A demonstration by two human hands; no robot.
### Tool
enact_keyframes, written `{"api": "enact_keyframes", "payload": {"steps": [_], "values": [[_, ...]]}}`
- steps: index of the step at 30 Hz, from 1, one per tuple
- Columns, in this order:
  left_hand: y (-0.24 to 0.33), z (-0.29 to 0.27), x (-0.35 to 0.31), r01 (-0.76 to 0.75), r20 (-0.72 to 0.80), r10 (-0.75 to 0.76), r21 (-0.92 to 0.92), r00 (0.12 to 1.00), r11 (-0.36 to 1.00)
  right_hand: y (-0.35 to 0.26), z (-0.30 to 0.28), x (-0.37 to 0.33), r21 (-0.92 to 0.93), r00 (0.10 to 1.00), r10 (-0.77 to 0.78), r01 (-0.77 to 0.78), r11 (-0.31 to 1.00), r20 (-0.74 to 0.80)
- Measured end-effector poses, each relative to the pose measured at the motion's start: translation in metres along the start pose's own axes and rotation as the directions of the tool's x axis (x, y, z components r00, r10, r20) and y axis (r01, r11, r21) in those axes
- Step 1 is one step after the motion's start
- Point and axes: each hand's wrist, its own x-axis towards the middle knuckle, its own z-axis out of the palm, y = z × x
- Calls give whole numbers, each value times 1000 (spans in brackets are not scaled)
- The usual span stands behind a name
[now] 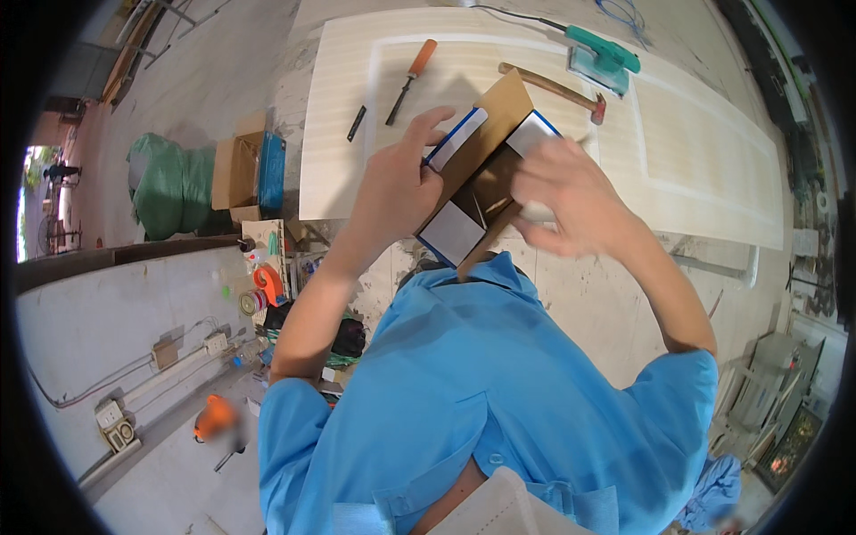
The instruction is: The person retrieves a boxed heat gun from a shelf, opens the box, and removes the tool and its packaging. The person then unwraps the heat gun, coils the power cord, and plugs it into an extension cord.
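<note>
An opened cardboard box (453, 229), brown inside with blue and white edges, is tilted in front of my chest with its flaps spread. My left hand (399, 176) grips the box's left side, thumb near the rim and fingers around the blue-edged flap. At the right side of the box is my right hand (571, 194), its fingers curled toward the opening but smeared by motion. Whether they hold the right flap cannot be made out. The box's inside is shadowed, and a folded brown piece shows in it.
A pale panel (713, 160) lies beyond the box. On it rest an orange-handled chisel (412, 80), a small black tool (357, 123), a hammer (562, 93) and a green power sander (602, 55). To the left stand another cardboard box (239, 169) and a green sack (169, 187).
</note>
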Motion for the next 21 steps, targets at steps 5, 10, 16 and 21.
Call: {"api": "enact_keyframes", "payload": {"steps": [5, 10, 16, 21], "values": [[-1, 4, -4, -90, -73, 93, 36, 993, 995, -8, 11, -31, 132, 899, 359, -399, 907, 251], [6, 12, -8, -174, -26, 178, 103, 984, 979, 12, 44, -13, -293, 997, 57, -67, 954, -44], [8, 11, -11, -265, 22, 269, 261, 963, 928, 15, 44, 23, -527, 956, 133, 27, 850, 262], [7, 18, -14, -320, 2, 334, 294, 942, 901, 4, 40, 51, -584, 792, 273, 126, 802, 546]]}}
